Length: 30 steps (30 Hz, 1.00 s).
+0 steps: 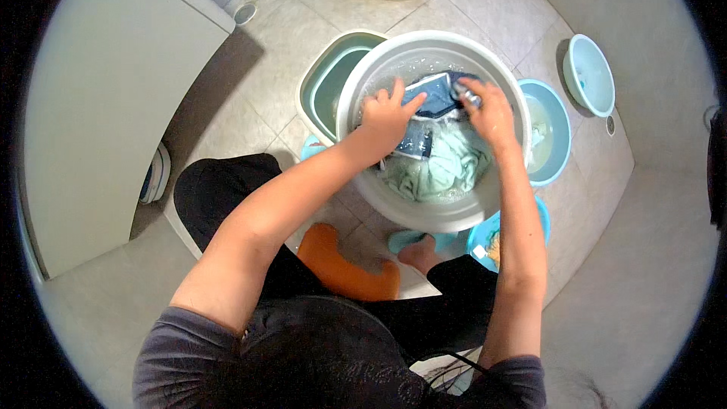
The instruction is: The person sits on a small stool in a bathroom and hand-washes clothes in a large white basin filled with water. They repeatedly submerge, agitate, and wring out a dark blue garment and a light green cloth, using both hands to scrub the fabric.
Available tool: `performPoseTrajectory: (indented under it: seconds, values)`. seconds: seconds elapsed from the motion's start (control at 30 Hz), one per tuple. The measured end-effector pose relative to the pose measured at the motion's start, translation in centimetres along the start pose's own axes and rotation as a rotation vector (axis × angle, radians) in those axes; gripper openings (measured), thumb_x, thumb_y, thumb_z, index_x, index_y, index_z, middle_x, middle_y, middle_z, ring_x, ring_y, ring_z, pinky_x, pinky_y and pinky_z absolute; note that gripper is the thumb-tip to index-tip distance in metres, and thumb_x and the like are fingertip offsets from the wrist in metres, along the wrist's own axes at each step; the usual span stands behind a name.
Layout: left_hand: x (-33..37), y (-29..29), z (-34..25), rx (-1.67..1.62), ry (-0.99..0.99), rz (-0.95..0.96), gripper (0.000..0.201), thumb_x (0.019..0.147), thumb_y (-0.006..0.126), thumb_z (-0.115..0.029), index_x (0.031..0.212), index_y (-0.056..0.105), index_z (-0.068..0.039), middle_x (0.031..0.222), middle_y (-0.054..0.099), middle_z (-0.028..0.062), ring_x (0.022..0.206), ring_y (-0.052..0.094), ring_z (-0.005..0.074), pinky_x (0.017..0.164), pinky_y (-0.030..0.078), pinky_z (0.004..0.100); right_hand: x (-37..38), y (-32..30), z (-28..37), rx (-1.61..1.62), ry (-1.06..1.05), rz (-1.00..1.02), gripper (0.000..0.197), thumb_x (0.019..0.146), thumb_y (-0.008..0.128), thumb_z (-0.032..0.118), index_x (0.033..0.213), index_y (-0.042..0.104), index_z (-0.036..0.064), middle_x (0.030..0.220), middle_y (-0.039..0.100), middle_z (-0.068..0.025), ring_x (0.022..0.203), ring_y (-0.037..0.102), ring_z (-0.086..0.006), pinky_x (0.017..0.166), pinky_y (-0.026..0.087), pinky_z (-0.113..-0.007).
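Note:
A large white round basin (447, 217) holds sudsy water and wet clothes. In it lies a blue denim-like garment (430, 98) with white edging, its darker part toward the right. My left hand (385, 117) is over the basin's left side, fingers spread, with the thumb against the blue garment. My right hand (491, 113) has its fingers curled on the garment's dark part at the right; the fingertips are somewhat blurred. A pale mint-green cloth (447, 159) lies bunched in the water nearer to me.
A green-grey tub (309, 98) stands left of the basin, partly behind it. On the right are a blue basin with cloudy water (560, 136), another leaning on the wall (598, 79), and a blue one (544, 216) below my right forearm. An orange object (333, 261) lies between my legs.

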<state>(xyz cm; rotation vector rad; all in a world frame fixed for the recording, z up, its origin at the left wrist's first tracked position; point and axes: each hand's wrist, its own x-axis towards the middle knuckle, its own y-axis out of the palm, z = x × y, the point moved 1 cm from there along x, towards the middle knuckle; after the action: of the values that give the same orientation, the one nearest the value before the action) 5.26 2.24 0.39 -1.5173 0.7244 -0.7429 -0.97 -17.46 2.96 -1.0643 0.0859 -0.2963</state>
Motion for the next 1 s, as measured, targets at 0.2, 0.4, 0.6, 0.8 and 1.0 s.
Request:
performPoseTrajectory:
  seconds: [0.2, 0.4, 0.6, 0.8, 1.0]
  values:
    - [2.1, 3.1, -1.5, 0.089, 0.061, 0.374, 0.051, 0.078, 0.046, -0.017, 0.127, 0.037, -0.006, 0.129, 0.033, 0.0215, 0.116, 0.035, 0.0354, 0.095, 0.021, 0.0534, -1.9, 3.5, -0.7, -0.282, -0.098, 0.086, 0.045, 0.066, 0.065, 0.014, 0.108, 0.057, 0.0258, 0.102, 0.055, -0.0094, 0.096, 0.050, -0.0297, 0.081, 0.043, -0.041]
    - [3.2, 2.3, -1.7, -0.097, -0.064, 0.448, 0.078, 0.067, 0.063, -0.027, 0.131, 0.024, -0.002, 0.134, 0.024, 0.0234, 0.124, 0.024, 0.0377, 0.100, 0.013, 0.0550, 0.4, 2.0, -1.4, 0.300, 0.305, 0.047, 0.032, 0.073, 0.058, 0.017, 0.104, 0.059, 0.0104, 0.086, 0.062, -0.0132, 0.075, 0.059, -0.0306, 0.073, 0.046, -0.036]
    - [3.6, 0.4, -1.1, -0.811, -0.193, 0.130, 0.095, 0.060, 0.072, -0.033, 0.130, 0.014, -0.004, 0.124, 0.036, 0.0247, 0.116, 0.035, 0.0378, 0.097, 0.025, 0.0465, 1.2, -7.5, 7.4, 1.142, 0.427, 0.082, 0.028, 0.075, 0.063, 0.021, 0.094, 0.058, 0.0018, 0.079, 0.058, -0.0039, 0.070, 0.054, -0.0114, 0.065, 0.043, -0.025]
    - [5.5, -1.2, 1.5, -1.067, -0.271, 0.168, 0.061, 0.062, 0.065, -0.026, 0.115, 0.042, -0.006, 0.092, 0.057, 0.0253, 0.093, 0.055, 0.0385, 0.079, 0.043, 0.0396, 1.9, -13.6, 9.3, 1.338, 0.291, -0.083, 0.027, 0.076, 0.063, 0.020, 0.095, 0.057, 0.0019, 0.082, 0.060, -0.0047, 0.069, 0.056, -0.0116, 0.066, 0.046, -0.025]
    - [6.5, -0.9, 1.5, -0.463, -0.342, 0.201, 0.060, 0.069, 0.061, -0.030, 0.115, 0.030, -0.005, 0.102, 0.053, 0.0221, 0.091, 0.056, 0.0367, 0.075, 0.044, 0.0434, 1.2, -7.4, 2.7, 0.769, 0.299, -0.107, 0.031, 0.075, 0.062, 0.021, 0.101, 0.058, 0.0039, 0.089, 0.061, -0.0092, 0.081, 0.058, -0.0185, 0.073, 0.044, -0.028]
